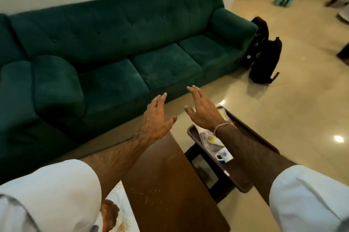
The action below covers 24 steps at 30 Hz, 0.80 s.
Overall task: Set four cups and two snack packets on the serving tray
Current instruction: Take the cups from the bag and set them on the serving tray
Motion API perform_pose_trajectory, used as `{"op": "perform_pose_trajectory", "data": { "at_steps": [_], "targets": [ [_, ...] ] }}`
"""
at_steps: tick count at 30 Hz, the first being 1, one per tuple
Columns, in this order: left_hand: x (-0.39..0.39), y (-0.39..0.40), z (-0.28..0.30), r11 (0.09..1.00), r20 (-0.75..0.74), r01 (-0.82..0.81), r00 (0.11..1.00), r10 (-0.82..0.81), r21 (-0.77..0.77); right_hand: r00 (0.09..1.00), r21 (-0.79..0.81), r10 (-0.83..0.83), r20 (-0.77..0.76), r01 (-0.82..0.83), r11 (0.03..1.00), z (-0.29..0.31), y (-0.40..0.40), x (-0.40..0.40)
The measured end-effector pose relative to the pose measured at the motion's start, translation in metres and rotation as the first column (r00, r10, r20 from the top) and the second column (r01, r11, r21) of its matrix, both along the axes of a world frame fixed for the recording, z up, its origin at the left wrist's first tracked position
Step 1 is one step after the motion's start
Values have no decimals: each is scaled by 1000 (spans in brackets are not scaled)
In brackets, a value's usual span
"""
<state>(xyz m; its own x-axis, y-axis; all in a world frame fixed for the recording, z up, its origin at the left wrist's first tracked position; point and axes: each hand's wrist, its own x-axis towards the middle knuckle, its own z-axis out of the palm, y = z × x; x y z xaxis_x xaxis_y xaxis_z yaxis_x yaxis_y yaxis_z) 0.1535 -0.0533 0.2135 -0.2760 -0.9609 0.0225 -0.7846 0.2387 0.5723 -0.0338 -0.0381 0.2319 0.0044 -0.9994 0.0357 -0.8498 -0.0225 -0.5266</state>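
A dark brown serving tray [251, 133] lies to the right of the wooden table, mostly hidden under my right forearm. On it I see one white cup [224, 155] with a blue mark and a clear snack packet [206, 135] with some yellow on it. My left hand [157, 116] hovers above the table's far end, fingers spread, holding nothing. My right hand [201, 108] is raised above the tray's far end, also spread and holding nothing. Any other cups are hidden from me.
A dark wooden table [166, 180] runs from me toward the long green sofa [117, 46]. A patterned cloth or book [117, 213] lies at the table's near left. Black bags [264, 56] stand on the shiny tiled floor beside the sofa's right arm.
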Motion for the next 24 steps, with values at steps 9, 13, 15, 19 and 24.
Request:
{"op": "perform_pose_trajectory", "data": {
  "at_steps": [9,13,15,19,24],
  "targets": [
    [-128,13,-91,977,-6,166,986,-167,130,989,104,-142,-40,145,984,-89,37,-125],
    [-172,20,-129,960,30,215,974,-224,180,978,171,-204,-36,207,963,-124,53,-167],
    [-192,24,-148,948,42,233,968,-247,216,972,204,-234,-36,236,950,-142,61,-185],
    [-223,34,-181,925,67,262,954,-291,273,959,273,-284,-19,278,921,-178,74,-214],
    [-245,47,-220,888,127,273,932,-340,370,949,356,-311,-53,309,882,-226,90,-233]
  ]
}}
